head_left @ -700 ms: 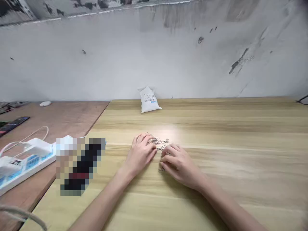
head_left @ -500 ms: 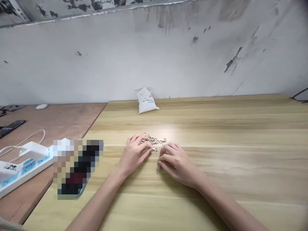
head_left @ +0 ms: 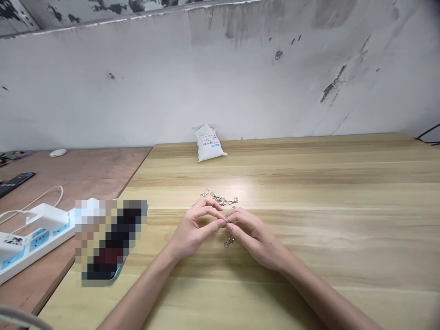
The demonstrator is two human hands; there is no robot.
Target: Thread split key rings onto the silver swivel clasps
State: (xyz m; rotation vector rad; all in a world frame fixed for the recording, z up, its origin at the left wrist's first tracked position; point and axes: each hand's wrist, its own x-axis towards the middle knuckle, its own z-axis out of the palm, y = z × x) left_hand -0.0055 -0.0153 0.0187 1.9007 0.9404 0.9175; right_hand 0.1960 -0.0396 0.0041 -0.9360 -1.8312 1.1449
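Lighting: bright, diffuse; 1 glare patch on the pale wood tabletop; soft shadows beneath left hand and right hand; 1 pixelated block; edges bowed, wide-angle distortion.

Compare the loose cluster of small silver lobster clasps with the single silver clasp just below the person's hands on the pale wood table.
The cluster is several clasps bunched together, while the single clasp sits apart as one piece. The cluster lies beyond the left hand and right hand, while the single clasp lies nearer the person, just below them. Both are small and shiny silver, and both rest on the pale wood table.
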